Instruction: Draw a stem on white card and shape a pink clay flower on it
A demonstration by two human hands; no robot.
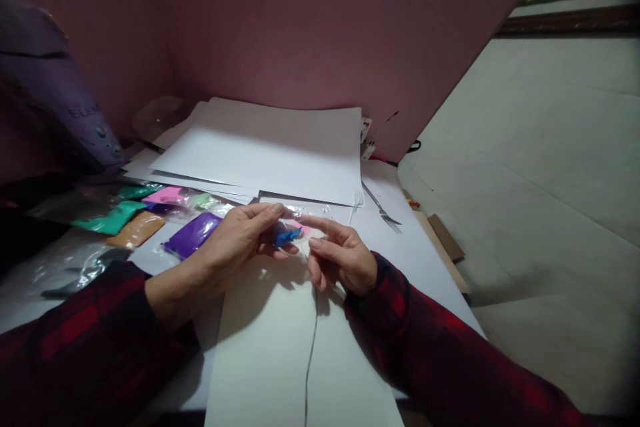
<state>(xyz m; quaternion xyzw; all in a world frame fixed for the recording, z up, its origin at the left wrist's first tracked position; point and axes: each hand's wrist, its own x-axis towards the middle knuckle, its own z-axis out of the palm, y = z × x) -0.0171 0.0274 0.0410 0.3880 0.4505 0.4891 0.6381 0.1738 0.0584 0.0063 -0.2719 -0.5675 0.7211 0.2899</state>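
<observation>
My left hand (245,230) is closed, with thumb and fingers pinching a small clear packet of blue modelling clay (287,235) above the white sheet. To its right is my right hand (340,250), its index finger reaching toward the packet's upper edge. The right thumb stands apart from that index finger, and the other fingers curl down. Whether the right fingertip touches the plastic is hard to see. Below both hands lies a white sheet (270,353) with a dark line (311,353) running down it.
Packets of purple clay (194,235), orange clay (136,230) and green clay (113,219) lie at the left. Stacked white paper (270,140) is behind the hands. A metal fork (383,210) and a white plastic fork (357,203) lie right. A lilac container (75,100) stands back left.
</observation>
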